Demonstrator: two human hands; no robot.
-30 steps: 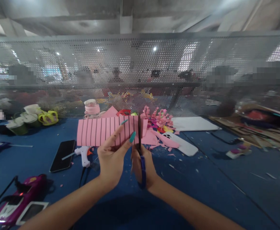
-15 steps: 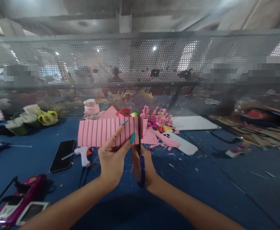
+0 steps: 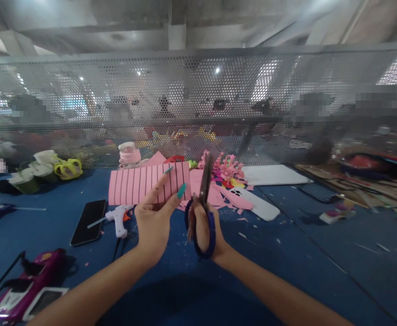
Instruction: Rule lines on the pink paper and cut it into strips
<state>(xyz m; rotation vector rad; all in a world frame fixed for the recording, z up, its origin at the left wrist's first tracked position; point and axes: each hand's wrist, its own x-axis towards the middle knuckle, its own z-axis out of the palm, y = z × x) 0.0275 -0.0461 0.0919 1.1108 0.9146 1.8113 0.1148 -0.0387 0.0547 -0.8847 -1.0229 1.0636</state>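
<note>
A pink paper strip (image 3: 133, 183) with evenly spaced dark lines is held upright in my left hand (image 3: 154, 224), gripped near its right end between the thumb and fingers. My right hand (image 3: 203, 226) is closed around the handles of dark blue scissors (image 3: 212, 240). Their blades (image 3: 206, 179) point up and stand just right of the strip's edge, apart from it. Behind the blades lie pink paper pieces (image 3: 215, 194) and a cluster of curled pink paper flowers (image 3: 227, 167).
A white glue gun (image 3: 118, 219) and black phone (image 3: 89, 222) lie on the blue table (image 3: 253, 271) at left, with a purple device (image 3: 28, 285) nearer. A white phone (image 3: 259, 203), paper scraps and cardboard (image 3: 348, 181) are at right. A perforated metal screen (image 3: 185, 99) stands behind.
The scissors have moved right, away from the strip's edge, and tilted. The narrow piece at the strip's right end is no longer on it. My left hand shifted slightly left with the strip.
</note>
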